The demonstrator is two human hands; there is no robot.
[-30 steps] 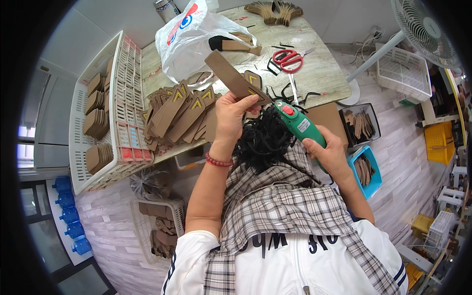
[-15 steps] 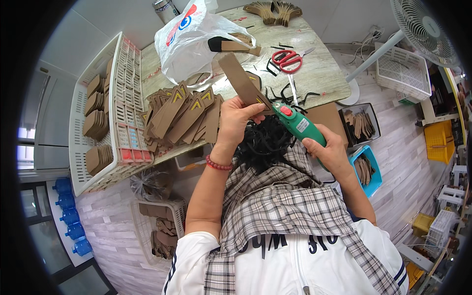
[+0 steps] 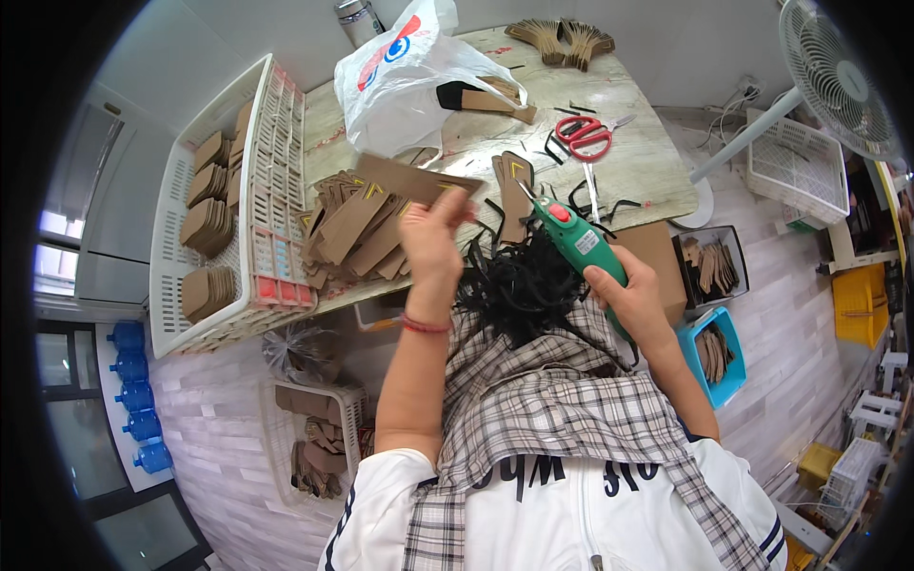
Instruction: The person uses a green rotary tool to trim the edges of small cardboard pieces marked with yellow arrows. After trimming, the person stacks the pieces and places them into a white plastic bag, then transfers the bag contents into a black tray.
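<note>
My left hand, a little blurred, pinches one end of a flat brown strip, held over a heap of similar brown strips with yellow chevrons. In my right hand is a green handheld electric cutter with a red button, its narrow metal tip pointing up and left. That tip is near another chevron strip lying at the table's edge. Below it, a tangle of black trimmings lies over my checked apron.
Red-handled scissors and black scraps are on the table. A white plastic bag stands behind the heap, a white crate at left. Right of me are a blue bin, a black-rimmed box and a fan.
My left hand has drawn the brown strip left, away from the cutter's tip, and turned it flatter over the heap. The cutter stays in my right hand. The whole view has shifted slightly.
</note>
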